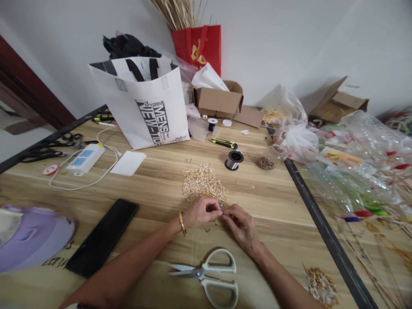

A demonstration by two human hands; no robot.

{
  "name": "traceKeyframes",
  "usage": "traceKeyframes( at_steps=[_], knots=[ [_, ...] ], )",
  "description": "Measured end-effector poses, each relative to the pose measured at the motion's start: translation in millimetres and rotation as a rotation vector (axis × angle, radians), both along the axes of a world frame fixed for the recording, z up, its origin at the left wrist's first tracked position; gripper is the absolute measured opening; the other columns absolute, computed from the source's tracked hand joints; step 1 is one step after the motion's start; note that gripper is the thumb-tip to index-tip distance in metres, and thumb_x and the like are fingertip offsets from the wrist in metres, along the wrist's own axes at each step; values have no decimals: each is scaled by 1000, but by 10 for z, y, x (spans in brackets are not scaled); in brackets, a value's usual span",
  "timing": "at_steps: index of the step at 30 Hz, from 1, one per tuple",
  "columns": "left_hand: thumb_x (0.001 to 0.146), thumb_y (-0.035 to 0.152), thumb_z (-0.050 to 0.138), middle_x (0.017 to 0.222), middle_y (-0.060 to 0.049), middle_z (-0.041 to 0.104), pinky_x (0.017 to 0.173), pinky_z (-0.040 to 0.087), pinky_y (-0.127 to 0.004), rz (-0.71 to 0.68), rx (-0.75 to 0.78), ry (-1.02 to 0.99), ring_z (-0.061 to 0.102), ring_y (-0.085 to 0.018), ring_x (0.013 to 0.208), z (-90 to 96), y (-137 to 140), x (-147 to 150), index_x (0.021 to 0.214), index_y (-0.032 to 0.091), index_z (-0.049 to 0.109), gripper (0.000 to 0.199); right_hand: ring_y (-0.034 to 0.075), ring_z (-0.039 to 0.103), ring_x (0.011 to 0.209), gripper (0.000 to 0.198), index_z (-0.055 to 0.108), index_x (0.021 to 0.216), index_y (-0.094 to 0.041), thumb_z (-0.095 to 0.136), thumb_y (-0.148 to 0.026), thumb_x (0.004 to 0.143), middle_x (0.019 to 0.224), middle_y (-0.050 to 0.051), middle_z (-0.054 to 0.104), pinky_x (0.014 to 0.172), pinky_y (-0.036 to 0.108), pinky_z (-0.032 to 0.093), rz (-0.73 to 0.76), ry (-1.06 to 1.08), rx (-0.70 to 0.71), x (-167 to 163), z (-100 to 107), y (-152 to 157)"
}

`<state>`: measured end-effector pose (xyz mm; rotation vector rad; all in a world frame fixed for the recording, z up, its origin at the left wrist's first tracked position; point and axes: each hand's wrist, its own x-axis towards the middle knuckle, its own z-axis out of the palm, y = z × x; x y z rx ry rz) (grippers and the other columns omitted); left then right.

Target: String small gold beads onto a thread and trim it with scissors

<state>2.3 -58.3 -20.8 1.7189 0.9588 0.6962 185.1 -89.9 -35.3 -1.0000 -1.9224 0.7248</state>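
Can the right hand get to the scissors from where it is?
Probably yes. The scissors lie flat on the bare table just in front of the right hand, with nothing between them. The hand's fingertips are pinched together with the left hand's over something tiny.

I am looking at a wooden table (154,180). Lying on it are white scissors (210,274), a black phone (103,237), a pile of tiny gold bits (202,183), a white power strip (85,158) and a white paper bag (144,103).
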Motion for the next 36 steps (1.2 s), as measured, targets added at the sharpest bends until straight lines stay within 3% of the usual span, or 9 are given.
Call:
traceKeyframes(
  at_steps=[13,19,36],
  knots=[
    [75,25,59,62,-1,62,54,39,-19,5,18,48,51,-10,57,24,26,7,70,13,65,14,17,57,75,10,60,87,-20,50,-19,88,80,6,60,64,28,46,48,15,0,6,19,25],
    [75,25,59,63,-1,63,55,39,-19,10,49,101,52,-11,57,13,26,0,71,13,66,14,16,56,67,11,61,85,-19,51,-22,88,76,5,60,58,26,45,-3,6,-30,-2,10,17],
    [76,22,58,63,0,62,55,39,-19,23,35,121,51,-10,58,21,48,-16,71,13,65,12,16,54,70,13,57,81,-19,48,-18,89,75,4,58,62,25,42,18,-6,-53,22,27,43]
  ],
)
